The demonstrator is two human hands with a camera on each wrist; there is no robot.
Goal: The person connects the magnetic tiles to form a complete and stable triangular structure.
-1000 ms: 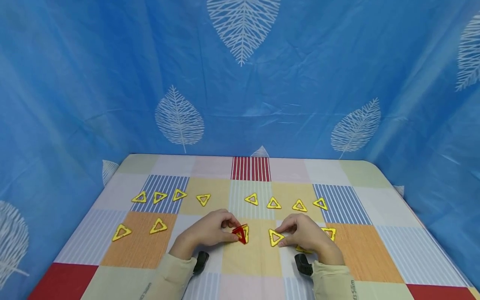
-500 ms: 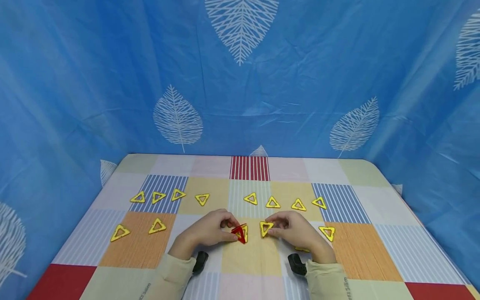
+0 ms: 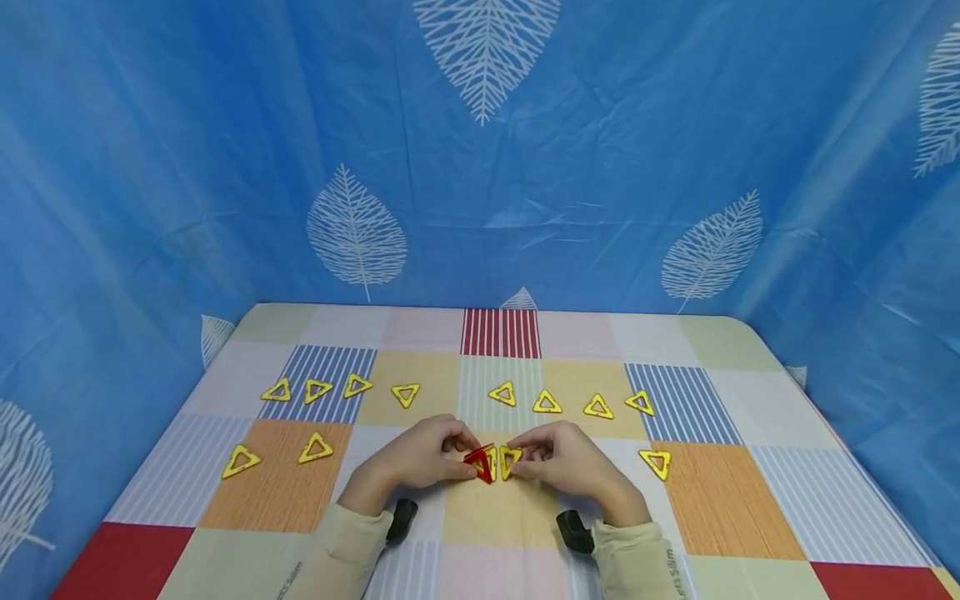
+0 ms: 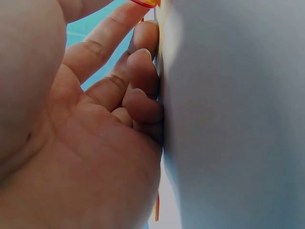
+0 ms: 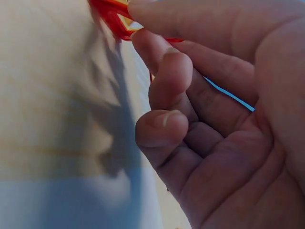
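My left hand (image 3: pixel 425 457) pinches a cluster of triangular tiles at the middle of the table: a red triangle tile (image 3: pixel 482 468) in front and a yellow triangle tile (image 3: pixel 492 461) joined behind it. Facing it, my right hand (image 3: pixel 567 463) pinches a single yellow triangle frame (image 3: pixel 508 462) between thumb and index finger, tilted up close beside the cluster. Whether the two touch, I cannot tell. In the left wrist view only the edge of a tile (image 4: pixel 146 2) shows at the fingertips. A reddish tile edge (image 5: pixel 113 18) appears at the right hand's fingertips in the right wrist view.
Yellow triangle tiles lie flat in a row along the back, several on the left (image 3: pixel 317 391) and several on the right (image 3: pixel 598 407). Two more (image 3: pixel 316 447) lie at the left, and one (image 3: pixel 656 464) to the right of my right hand. A blue curtain (image 3: pixel 480 208) hangs behind the patchwork-covered table (image 3: pixel 510 575).
My right hand has moved left with its yellow triangle, bringing it up beside the tiles in the left hand and turning it more edge-on. The left hand has stayed in place.
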